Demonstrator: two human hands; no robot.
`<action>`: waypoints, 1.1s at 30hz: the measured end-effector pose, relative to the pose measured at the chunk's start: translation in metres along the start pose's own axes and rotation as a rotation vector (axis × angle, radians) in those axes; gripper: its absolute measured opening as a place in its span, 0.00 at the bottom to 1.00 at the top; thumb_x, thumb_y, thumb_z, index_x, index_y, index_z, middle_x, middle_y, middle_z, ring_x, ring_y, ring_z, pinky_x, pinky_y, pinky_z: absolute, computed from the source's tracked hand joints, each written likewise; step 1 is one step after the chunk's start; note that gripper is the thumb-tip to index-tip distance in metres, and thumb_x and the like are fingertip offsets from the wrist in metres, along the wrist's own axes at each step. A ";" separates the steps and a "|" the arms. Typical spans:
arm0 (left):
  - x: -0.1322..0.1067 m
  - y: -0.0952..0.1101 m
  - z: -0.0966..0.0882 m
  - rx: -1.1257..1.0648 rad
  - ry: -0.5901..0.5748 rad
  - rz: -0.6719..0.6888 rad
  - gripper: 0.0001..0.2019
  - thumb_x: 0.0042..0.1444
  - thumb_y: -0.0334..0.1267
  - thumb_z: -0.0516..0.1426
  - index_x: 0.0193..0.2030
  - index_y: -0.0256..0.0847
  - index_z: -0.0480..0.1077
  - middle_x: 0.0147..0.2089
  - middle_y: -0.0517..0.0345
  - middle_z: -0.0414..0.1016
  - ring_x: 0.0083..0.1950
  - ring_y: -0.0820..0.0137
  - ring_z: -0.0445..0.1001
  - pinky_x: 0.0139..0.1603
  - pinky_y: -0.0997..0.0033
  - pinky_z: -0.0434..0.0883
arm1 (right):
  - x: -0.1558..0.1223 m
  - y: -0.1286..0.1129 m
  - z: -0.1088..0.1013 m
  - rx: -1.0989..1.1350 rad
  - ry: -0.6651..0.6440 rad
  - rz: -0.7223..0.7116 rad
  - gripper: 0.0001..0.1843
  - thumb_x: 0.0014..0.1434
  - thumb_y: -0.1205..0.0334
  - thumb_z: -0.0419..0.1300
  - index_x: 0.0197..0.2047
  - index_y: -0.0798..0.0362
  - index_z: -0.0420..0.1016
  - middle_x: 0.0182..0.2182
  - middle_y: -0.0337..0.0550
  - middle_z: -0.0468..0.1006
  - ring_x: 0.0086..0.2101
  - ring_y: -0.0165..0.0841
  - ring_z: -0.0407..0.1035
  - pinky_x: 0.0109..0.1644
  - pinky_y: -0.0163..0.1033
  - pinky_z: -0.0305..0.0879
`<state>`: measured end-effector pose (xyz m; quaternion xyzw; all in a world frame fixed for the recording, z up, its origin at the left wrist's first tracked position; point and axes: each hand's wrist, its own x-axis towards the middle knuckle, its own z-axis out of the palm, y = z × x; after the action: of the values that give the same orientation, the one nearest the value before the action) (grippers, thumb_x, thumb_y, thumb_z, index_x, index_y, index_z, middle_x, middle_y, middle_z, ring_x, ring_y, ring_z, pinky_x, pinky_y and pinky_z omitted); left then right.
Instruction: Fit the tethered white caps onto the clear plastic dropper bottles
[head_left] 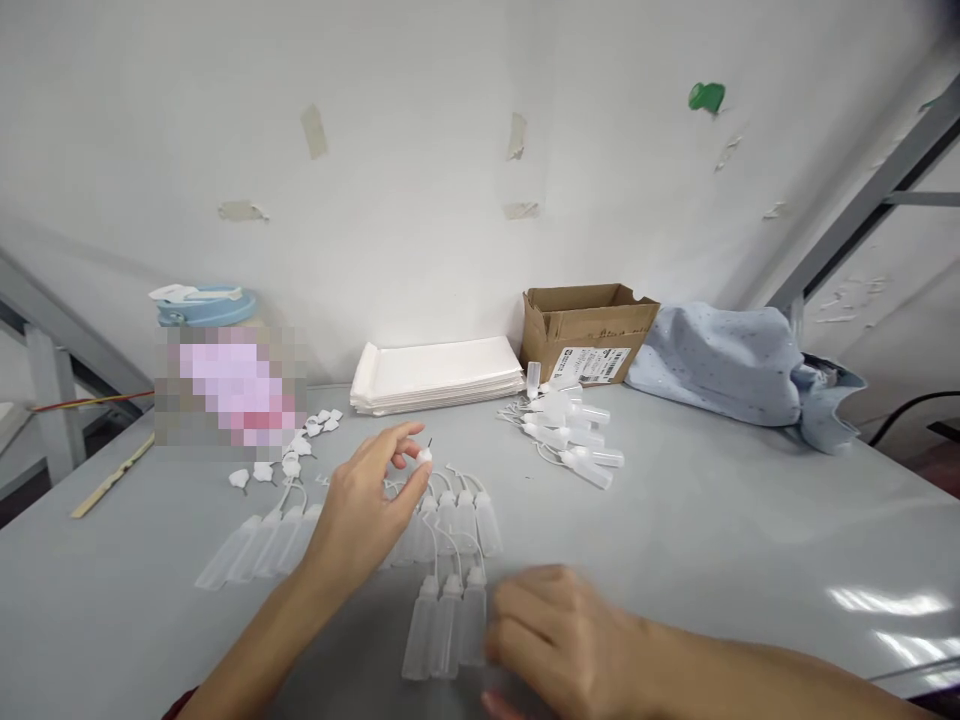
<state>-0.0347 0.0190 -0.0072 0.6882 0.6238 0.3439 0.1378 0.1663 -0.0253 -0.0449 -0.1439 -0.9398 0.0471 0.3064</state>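
My left hand (375,490) pinches a small white needle-tip cap (425,456) between thumb and fingertips, its thin dark needle pointing up. Below it, translucent squeeze bottles (487,525) with white strap-like tails lie in a row, partly hidden by that hand. Nearer to me, three more squeeze bottles (445,630) lie side by side. My right hand (559,635) is at the right one of these, fingers curled and smeared by motion; whether it grips the bottle I cannot make out. Further squeeze bottles (251,548) lie left of my left forearm.
Several loose needle-tip caps (291,464) are scattered at the left, by a blurred-out patch (232,390). At the back are a stack of white padded envelopes (439,372), a cardboard box (585,335) and a light-blue cloth (720,365). More bottles (570,430) lie before the box.
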 end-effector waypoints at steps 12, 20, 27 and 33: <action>0.011 -0.006 -0.013 -0.890 -0.225 -0.488 0.23 0.46 0.42 0.65 0.49 0.41 0.70 0.37 0.60 0.71 0.35 0.74 0.64 0.36 0.74 0.62 | 0.003 -0.001 0.001 -0.050 -0.004 0.338 0.09 0.58 0.67 0.48 0.35 0.59 0.68 0.25 0.44 0.70 0.23 0.32 0.62 0.25 0.36 0.59; 0.012 -0.011 -0.010 -1.020 -0.192 -0.537 0.19 0.46 0.38 0.66 0.46 0.40 0.73 0.34 0.60 0.68 0.34 0.76 0.63 0.33 0.76 0.63 | 0.003 -0.004 0.006 0.030 -0.111 0.445 0.30 0.45 0.44 0.64 0.42 0.60 0.68 0.29 0.48 0.76 0.27 0.40 0.70 0.28 0.41 0.64; 0.008 -0.002 -0.011 -1.016 -0.255 -0.494 0.14 0.49 0.40 0.64 0.43 0.41 0.75 0.34 0.59 0.67 0.34 0.74 0.63 0.32 0.76 0.62 | 0.003 -0.002 0.004 0.096 -0.301 0.513 0.25 0.49 0.49 0.62 0.43 0.59 0.68 0.31 0.47 0.76 0.30 0.40 0.71 0.31 0.41 0.65; 0.000 0.009 -0.014 -0.966 -0.414 -0.380 0.07 0.49 0.40 0.63 0.34 0.41 0.76 0.34 0.59 0.70 0.32 0.74 0.62 0.36 0.73 0.64 | 0.005 0.003 -0.009 0.139 -0.083 0.438 0.29 0.52 0.53 0.62 0.53 0.58 0.59 0.30 0.43 0.74 0.26 0.33 0.68 0.27 0.36 0.64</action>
<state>-0.0367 0.0143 0.0085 0.4755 0.4681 0.4174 0.6168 0.1688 -0.0211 -0.0355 -0.3207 -0.8925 0.1827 0.2591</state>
